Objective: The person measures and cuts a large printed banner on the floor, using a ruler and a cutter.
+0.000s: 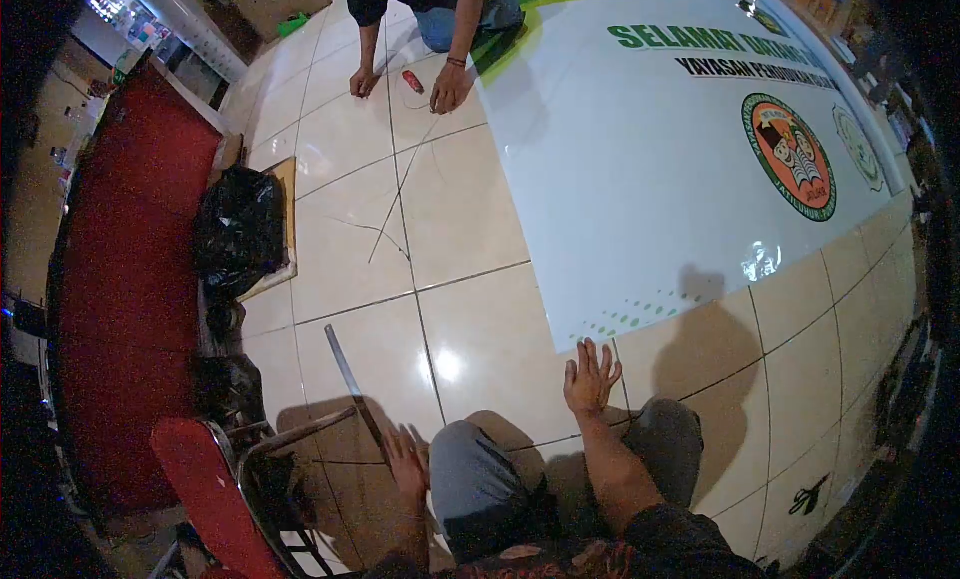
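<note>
A metal ruler (346, 367) lies at a slant on the tiled floor, to the left of my knees. My left hand (407, 464) rests at its near end, fingers stretched out; whether they grip it is hidden. A large white printed banner (620, 189) is spread flat on the floor at the right. My right hand (592, 379) lies open at its near left corner, fingertips at the edge. Across from me, another person's hand (450, 89) is at a thin wire or string (403, 184), with their other hand (364, 82) on the floor.
Beside that person lies a small red object (412, 81). A black plastic bag (240, 229) sits by the red panel (130, 279) at the left. A red chair (215, 499) stands close at my left. Dark scissors (808, 496) lie at the lower right.
</note>
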The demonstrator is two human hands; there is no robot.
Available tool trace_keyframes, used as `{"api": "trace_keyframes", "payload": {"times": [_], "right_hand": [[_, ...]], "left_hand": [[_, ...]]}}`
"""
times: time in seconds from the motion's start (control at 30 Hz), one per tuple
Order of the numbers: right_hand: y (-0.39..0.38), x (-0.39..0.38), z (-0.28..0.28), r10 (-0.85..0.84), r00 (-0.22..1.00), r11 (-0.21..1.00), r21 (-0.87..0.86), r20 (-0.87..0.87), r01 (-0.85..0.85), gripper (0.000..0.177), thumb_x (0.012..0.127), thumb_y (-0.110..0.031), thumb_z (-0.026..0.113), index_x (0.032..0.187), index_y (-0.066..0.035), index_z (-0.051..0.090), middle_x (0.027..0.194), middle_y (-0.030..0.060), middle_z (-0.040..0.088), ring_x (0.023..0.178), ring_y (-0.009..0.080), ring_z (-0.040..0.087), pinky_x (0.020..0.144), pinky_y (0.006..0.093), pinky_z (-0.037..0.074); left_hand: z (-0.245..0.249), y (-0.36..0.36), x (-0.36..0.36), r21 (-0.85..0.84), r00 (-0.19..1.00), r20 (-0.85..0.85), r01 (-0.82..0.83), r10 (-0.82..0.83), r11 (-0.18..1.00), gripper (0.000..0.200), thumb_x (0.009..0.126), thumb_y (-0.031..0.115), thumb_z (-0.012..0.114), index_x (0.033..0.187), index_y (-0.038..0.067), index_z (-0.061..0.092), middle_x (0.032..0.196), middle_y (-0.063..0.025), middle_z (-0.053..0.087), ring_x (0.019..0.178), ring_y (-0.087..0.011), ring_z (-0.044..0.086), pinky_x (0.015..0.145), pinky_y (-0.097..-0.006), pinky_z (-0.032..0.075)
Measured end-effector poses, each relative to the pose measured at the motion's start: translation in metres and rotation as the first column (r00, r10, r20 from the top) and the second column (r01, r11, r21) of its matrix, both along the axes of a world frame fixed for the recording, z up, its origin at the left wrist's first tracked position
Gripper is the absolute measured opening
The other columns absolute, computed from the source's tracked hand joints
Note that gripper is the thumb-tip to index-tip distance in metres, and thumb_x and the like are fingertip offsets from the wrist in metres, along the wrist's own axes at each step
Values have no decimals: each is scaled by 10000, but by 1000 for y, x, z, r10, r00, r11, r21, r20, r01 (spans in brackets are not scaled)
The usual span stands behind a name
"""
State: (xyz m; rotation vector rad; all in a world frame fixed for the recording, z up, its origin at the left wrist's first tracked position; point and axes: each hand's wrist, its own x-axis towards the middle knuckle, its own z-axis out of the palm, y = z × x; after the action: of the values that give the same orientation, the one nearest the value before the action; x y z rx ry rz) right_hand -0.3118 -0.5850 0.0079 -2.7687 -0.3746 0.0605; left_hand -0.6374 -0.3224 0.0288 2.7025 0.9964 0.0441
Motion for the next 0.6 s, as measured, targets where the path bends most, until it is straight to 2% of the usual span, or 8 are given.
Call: {"api": "trace_keyframes", "payload": {"times": [0.1,0.17,0.27,0.4,0.47,0.5,0.53,0.6], "right_hand": [[0,0,-5,-6,1000,1000,-10,15,6,477,981,-328,504,1415,-132,492,1516,41,429,1424,347,288,1137,611,143],[0,1,-7,-10,1000,1000,-11,11,10,487,977,-348,499,1419,-143,500,1520,49,433,1420,357,302,1130,629,154],[0,1,-2,-13,1000,1000,3,-10,13,489,978,-352,496,1420,-142,500,1513,50,440,1415,360,310,1123,635,163],[2,2,-3,-3,1000,1000,-25,13,3,488,976,-344,505,1414,-129,504,1504,48,448,1409,359,316,1109,642,184],[2,0,-4,1,1000,999,-33,13,0,488,972,-336,515,1412,-127,505,1504,44,446,1407,359,319,1106,643,188],[2,-1,-5,0,1000,999,-43,28,1,488,969,-334,520,1409,-123,508,1507,44,441,1403,359,323,1107,641,185],[2,0,-6,0,999,999,-51,46,2,489,966,-331,524,1406,-119,511,1510,44,436,1399,359,327,1109,639,182],[3,1,-8,-2,999,998,-66,38,4,489,963,-329,529,1404,-118,513,1512,45,431,1398,359,326,1108,639,181]], "left_hand": [[-19,55,53,-170,976,159,-121,148,978,728,1020,414,451,1535,-32,193,1588,-329,98,1468,-479,151,1200,-513,180],[-43,89,78,-310,896,55,-404,440,861,822,1019,476,415,1513,-117,131,1576,-364,36,1470,-478,140,1210,-483,155],[-32,101,136,-83,752,-37,-659,658,748,795,993,431,488,1482,-131,211,1514,-394,237,1421,-541,212,1183,-530,219],[-29,127,156,21,807,-208,-561,552,828,823,1006,441,435,1503,-138,124,1556,-371,140,1463,-460,187,1213,-443,183],[1,125,161,-186,961,113,-230,254,955,744,979,330,491,1506,-105,196,1513,-365,262,1417,-467,282,1186,-454,253],[-28,135,148,175,960,274,-115,63,978,620,941,179,503,1465,-94,312,1401,-337,417,1280,-466,444,1093,-472,376],[-22,129,144,175,959,276,-118,66,978,620,941,179,503,1465,-94,312,1401,-337,417,1280,-466,444,1093,-472,376],[-1,112,141,-54,901,-5,-433,434,900,552,933,147,539,1419,-70,392,1267,-295,515,1130,-437,551,966,-473,467]]}}
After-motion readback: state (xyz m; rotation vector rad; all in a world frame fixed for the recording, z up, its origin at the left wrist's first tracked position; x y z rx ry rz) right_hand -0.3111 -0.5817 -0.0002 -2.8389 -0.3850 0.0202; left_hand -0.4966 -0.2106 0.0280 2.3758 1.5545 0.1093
